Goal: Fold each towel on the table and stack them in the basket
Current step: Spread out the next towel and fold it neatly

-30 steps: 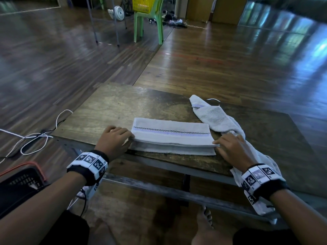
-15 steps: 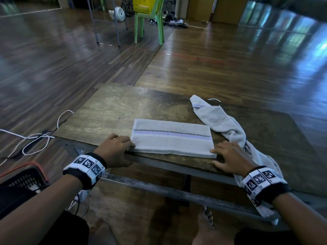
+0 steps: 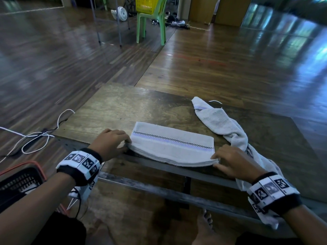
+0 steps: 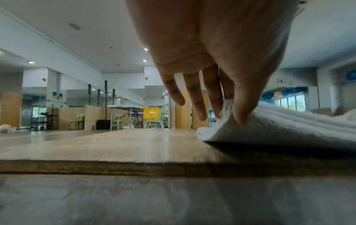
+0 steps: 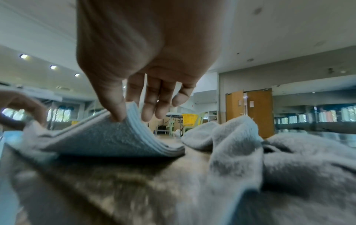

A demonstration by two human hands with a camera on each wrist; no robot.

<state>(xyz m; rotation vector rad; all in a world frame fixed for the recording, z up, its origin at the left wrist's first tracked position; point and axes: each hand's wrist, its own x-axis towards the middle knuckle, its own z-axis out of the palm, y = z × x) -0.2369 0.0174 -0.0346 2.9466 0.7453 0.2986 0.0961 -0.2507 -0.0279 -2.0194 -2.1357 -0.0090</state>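
Observation:
A folded white towel [image 3: 172, 145] with a purple and checked stripe lies at the near edge of the wooden table [image 3: 113, 110]. My left hand [image 3: 113, 141] pinches its left end between thumb and fingers, and that end of the towel [image 4: 279, 127] is raised off the wood. My right hand [image 3: 230, 160] pinches the right near corner, and the towel [image 5: 108, 137] curls up there too. A second, crumpled white towel [image 3: 221, 124] lies to the right and hangs over the table edge. The black basket [image 3: 19, 181] with an orange rim sits on the floor at lower left.
White and black cables [image 3: 35, 137] lie on the floor left of the table. A green chair [image 3: 152, 20] carrying a yellow basket [image 3: 146, 4] and a small fan [image 3: 122, 13] stand far back. My bare foot [image 3: 205, 225] rests under the table.
Both hands slid to the towel's near corners and took hold of them; the near edge of the folded towel has lifted slightly off the table.

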